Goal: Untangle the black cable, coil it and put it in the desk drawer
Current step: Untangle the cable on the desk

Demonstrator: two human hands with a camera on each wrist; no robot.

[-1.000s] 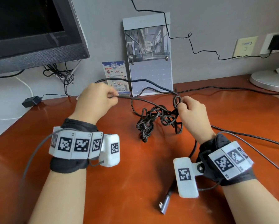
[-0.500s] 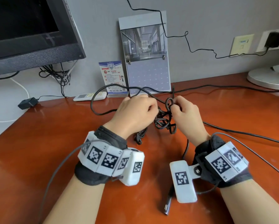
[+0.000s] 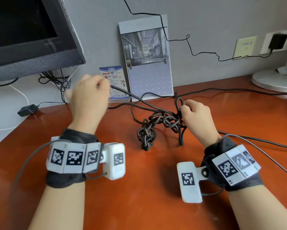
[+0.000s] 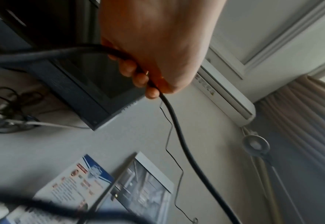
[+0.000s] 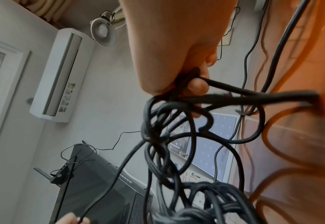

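Note:
The black cable [image 3: 157,121] lies knotted in a chain-like tangle on the red-brown desk [image 3: 139,188]. My right hand [image 3: 193,113] pinches the tangle's right end, with a small loop standing up above its fingers. In the right wrist view the fingers [image 5: 197,86] curl round several strands of the cable [image 5: 158,136]. My left hand [image 3: 91,95] is raised at the left and grips one free strand, which runs taut down to the tangle. The left wrist view shows that strand [image 4: 179,133] passing through my curled fingers [image 4: 138,75]. No drawer is in view.
A monitor [image 3: 28,34] stands at the back left with a cable bundle under it. A calendar [image 3: 146,57] and a card [image 3: 113,82] lean on the wall. A white lamp base [image 3: 275,78] sits back right. Thin cables cross the desk's right side.
My left hand has moved away from the tangle, up and to the left, drawing a strand out taut. The right hand has stayed on the tangle's right end.

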